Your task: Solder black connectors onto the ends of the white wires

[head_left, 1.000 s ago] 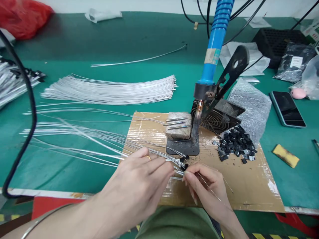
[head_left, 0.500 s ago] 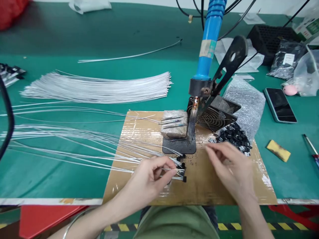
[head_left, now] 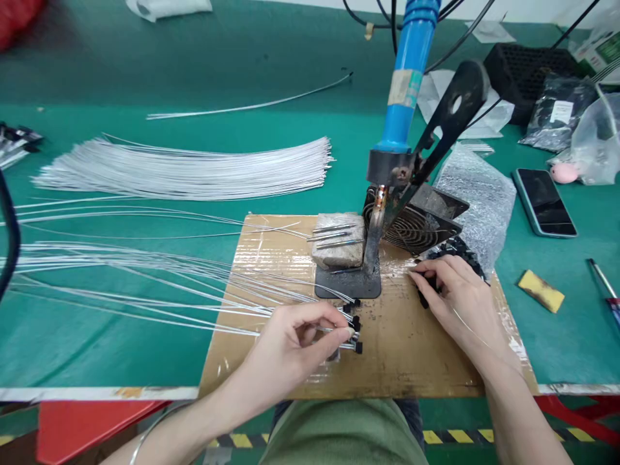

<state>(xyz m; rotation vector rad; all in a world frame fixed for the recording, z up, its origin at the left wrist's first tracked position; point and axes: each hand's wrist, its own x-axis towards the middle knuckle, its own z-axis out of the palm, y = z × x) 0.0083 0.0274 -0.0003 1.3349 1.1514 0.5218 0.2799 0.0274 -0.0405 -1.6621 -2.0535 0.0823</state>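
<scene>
My left hand point(head_left: 310, 342) pinches a thin white wire near the black-tipped wire ends point(head_left: 357, 323) over the brown cardboard point(head_left: 387, 374). Loose white wires point(head_left: 194, 258) run from there to the left. My right hand point(head_left: 455, 294) is at the pile of small black pieces point(head_left: 458, 248), its thumb and index finger close together; what lies between them is too small to name. A blue soldering iron point(head_left: 407, 84) points down in its black stand point(head_left: 347, 284), beside a grey block point(head_left: 338, 252) with several thin metal rods on top.
A thick bundle of white wires point(head_left: 194, 168) lies at the back left. A black fan point(head_left: 411, 223) stands behind the iron. Bubble wrap point(head_left: 479, 200), a phone point(head_left: 545, 203), a yellow sponge point(head_left: 541, 290) and a pen point(head_left: 603, 278) are at the right.
My right hand has moved up and to the right onto the black pieces. My left hand has shifted very slightly right, still pinching.
</scene>
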